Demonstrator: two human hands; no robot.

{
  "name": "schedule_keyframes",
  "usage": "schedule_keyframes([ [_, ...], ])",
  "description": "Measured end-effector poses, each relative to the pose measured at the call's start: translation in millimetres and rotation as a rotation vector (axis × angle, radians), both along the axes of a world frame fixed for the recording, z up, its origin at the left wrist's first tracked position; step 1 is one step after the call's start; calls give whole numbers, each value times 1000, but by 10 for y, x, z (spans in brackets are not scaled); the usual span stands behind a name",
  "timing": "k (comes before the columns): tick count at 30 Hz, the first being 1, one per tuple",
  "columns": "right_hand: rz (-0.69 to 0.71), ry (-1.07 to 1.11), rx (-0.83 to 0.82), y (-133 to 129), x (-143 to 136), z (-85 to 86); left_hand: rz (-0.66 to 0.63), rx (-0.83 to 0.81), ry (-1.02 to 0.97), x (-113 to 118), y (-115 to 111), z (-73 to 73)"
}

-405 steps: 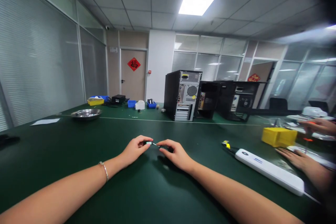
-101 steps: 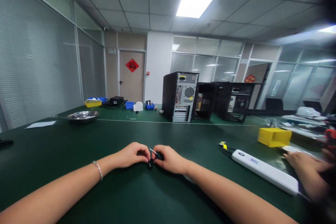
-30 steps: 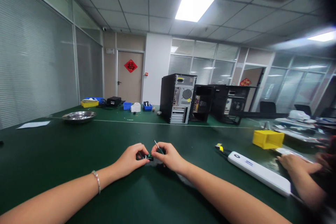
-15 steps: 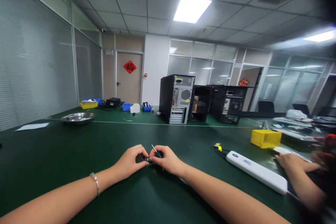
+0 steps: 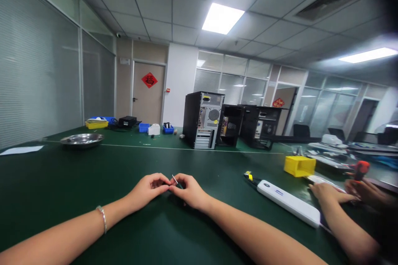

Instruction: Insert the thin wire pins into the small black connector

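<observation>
My left hand point(image 5: 151, 190) is closed in a pinch at the middle of the green table point(image 5: 124, 165). Its fingertips meet those of my right hand point(image 5: 189, 191) around a small green-and-black part, now almost wholly covered by the fingers. Between the fingers of my right hand sits a small screwdriver point(image 5: 175, 179); its thin metal shaft points up and to the left, and its dark handle is partly hidden. Both forearms rest low over the table.
A white power strip point(image 5: 287, 203) lies right of my arm, near a yellow bin point(image 5: 299, 166). Beyond it, a co-worker's hand point(image 5: 329, 194) is beside a red screwdriver handle point(image 5: 362, 169). Computer cases point(image 5: 203, 120) stand at the back; a metal dish point(image 5: 82, 140) lies left.
The view has swung slightly right, so the table objects appear further left. My fingertips now cover the small green-and-black part more. The co-worker's red handle shows more clearly.
</observation>
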State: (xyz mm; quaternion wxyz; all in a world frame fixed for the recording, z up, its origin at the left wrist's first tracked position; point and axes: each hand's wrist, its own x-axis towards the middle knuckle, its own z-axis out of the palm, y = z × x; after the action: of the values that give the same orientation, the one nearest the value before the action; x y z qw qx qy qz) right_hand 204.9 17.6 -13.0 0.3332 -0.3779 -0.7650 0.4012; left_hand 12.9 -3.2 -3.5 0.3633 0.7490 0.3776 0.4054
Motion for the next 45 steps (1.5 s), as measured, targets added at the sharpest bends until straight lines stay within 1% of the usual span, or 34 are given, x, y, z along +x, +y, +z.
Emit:
schedule_keyframes([
  [3, -36, -29, 61, -52, -21, 32, -39, -82, -82, 6, 15, -11],
  [7, -61, -43, 176, -86, -46, 68, -24, -136, -110, 14, 3, -12],
  [10, -57, -32, 207, -77, -51, 64, -23, -179, -143, 15, -5, -11],
  [13, -49, -46, 216, -72, -54, 51, -21, -194, -163, 13, -4, -15],
  [17, -72, -68, 275, -61, -57, 36, 8, -184, -171, 14, 6, -18],
  [19, -83, -44, 237, -25, -46, 21, 49, -170, -187, 11, 19, -14],
  [22, -89, 33, 113, 72, 2, -16, 139, -153, -246, -16, 59, -10],
  [24, -101, 56, 95, 133, 48, -37, 184, -172, -283, -52, 97, -17],
  [27, -100, -4, 232, 146, 102, -38, 202, -209, -327, -107, 154, -37],
  [30, -81, -123, 386, 71, 107, 5, 187, -222, -350, -131, 175, -49],
  [33, -94, -253, 484, 0, 83, 51, 160, -213, -327, -119, 157, -38],
  [36, -106, -341, 577, -16, 66, 60, 140, -213, -320, -100, 130, -21],
  [39, -118, -385, 624, -6, 63, 39, 108, -225, -322, -94, 116, -19],
  [45, -143, -408, 654, 3, 67, 8, 32, -243, -335, -112, 138, -60],
])
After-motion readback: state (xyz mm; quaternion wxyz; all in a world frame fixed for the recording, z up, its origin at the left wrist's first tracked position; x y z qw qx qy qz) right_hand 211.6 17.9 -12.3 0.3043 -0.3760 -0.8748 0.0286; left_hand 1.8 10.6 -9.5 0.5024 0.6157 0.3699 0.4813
